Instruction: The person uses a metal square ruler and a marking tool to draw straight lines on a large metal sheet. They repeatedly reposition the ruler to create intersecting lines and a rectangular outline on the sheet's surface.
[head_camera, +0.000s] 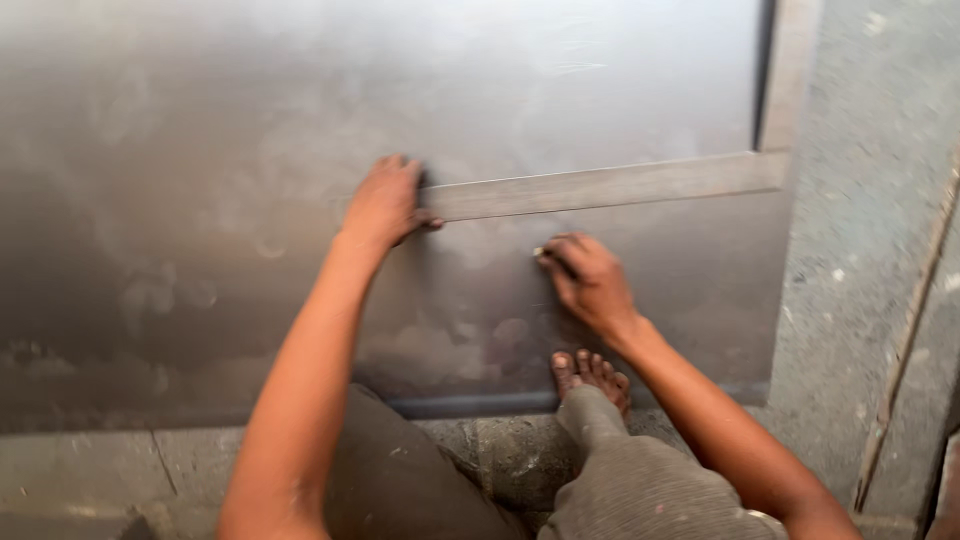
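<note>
Steel square: a large L-shaped steel square (600, 186) lies flat on the sheet, its long arm running from the picture's middle out toward 3 o'clock, its short arm rising toward 1 o'clock along the sheet's right edge.
Left hand: the left hand (385, 203) presses palm-down on the near end of the long arm, just left of centre, fingers spread and flat, closed on nothing.
Right hand: the right hand (588, 280) sits just below the long arm at about 5 o'clock from its near end, fingers curled together at a small light tip (539, 252) that meets the sheet; what the tip belongs to is too small to tell.
Metal sheet: a broad grey metal sheet (200, 200) fills the upper frame from 9 to 2 o'clock, dull and smudged with pale cloudy marks, lying on the floor.
Foot: a bare foot (590, 375) rests on the sheet's lower edge at 6 o'clock, toes pointing up the frame, below the right hand.
Trousers: grey trousers (640, 490) cover the bent legs at the bottom of the picture.
Floor: rough concrete floor (870, 250) shows at 3 o'clock and along the bottom, beside the sheet.
</note>
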